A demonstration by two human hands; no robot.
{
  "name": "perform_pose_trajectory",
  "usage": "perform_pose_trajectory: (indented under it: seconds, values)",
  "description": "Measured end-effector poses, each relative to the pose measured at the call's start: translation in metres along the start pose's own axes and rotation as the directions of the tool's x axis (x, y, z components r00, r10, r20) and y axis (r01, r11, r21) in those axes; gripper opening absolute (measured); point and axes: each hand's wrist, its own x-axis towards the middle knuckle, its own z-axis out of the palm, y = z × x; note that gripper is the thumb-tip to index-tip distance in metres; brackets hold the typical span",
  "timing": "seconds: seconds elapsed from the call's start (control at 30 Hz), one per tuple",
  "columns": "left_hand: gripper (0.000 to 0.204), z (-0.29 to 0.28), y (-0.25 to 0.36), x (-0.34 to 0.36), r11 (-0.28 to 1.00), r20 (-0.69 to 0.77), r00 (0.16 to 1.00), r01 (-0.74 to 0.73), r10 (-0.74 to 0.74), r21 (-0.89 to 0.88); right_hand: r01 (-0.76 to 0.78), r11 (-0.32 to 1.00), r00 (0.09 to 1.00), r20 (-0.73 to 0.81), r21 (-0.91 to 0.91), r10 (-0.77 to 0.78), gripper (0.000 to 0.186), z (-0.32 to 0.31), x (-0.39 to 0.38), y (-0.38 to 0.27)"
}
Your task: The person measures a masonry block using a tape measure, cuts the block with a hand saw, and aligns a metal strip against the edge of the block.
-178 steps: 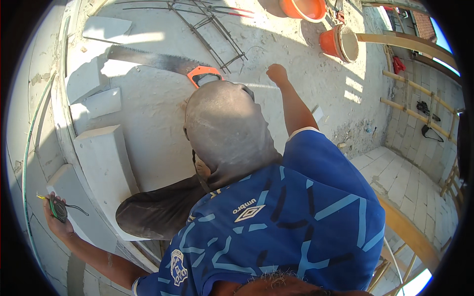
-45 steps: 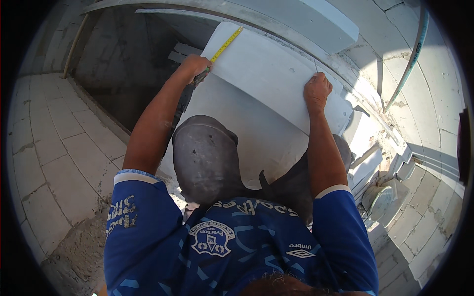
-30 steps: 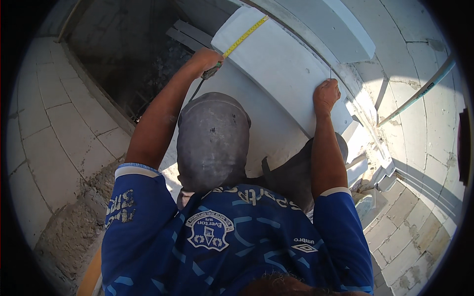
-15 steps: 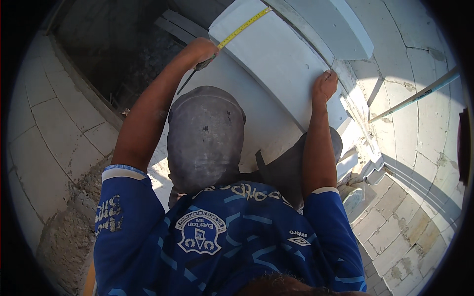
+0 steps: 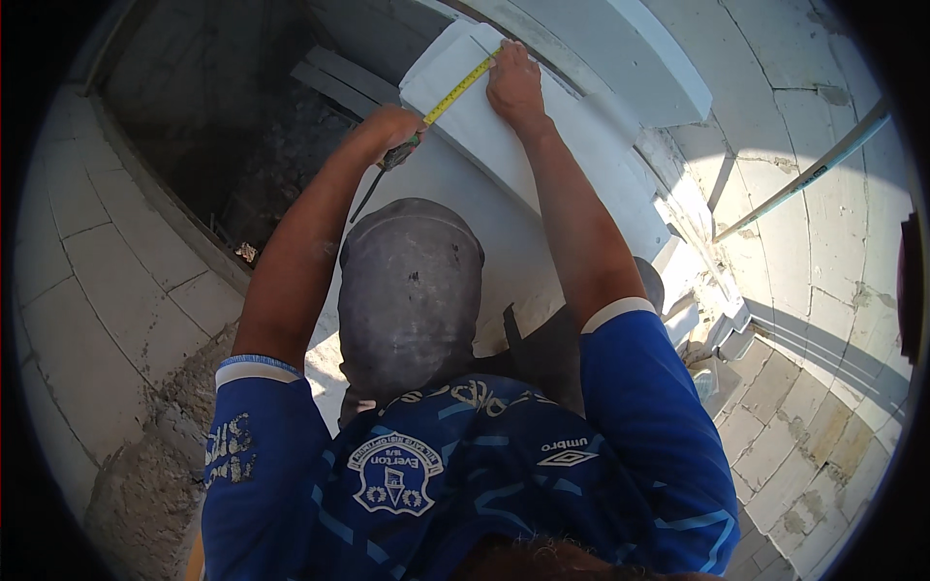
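My left hand (image 5: 387, 134) is closed round a tape measure (image 5: 401, 153) with a dark and green case, at the near left edge of a white block (image 5: 581, 160). Its yellow blade (image 5: 459, 90) stretches across the block's top toward the far edge. A dark strap hangs below the case. At the blade's far end, my right hand (image 5: 515, 85) is closed with its fingertips against the block. A thin grey rod (image 5: 479, 45) sticks out from those fingers; its kind is too small to tell. The block lies beyond my knees.
Another pale slab (image 5: 630, 58) stands behind the block. A dark recess with rubble (image 5: 281, 136) and grey strips (image 5: 339, 82) lies to the left. At right, a long pale bar (image 5: 809, 176) leans by the block wall (image 5: 814, 252). Small offcuts (image 5: 712, 334) lie below it.
My right hand has moved left along the block, from its right end to the far end of the tape blade. My left hand still holds the tape measure.
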Motion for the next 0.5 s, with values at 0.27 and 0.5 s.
perform_pose_trajectory:
  seconds: [0.27,0.5]
  values:
    - [0.033,-0.010,-0.016,0.019,0.993,-0.005,0.995,-0.102,0.102,0.066,0.006,0.992,1.000,-0.029,-0.123,-0.009,0.026,0.022,-0.001,-0.006]
    - [0.041,-0.017,-0.011,0.010,0.985,0.066,0.991,-0.125,0.118,0.119,0.012,0.993,1.000,0.011,-0.116,-0.011,0.023,0.016,0.001,-0.006]
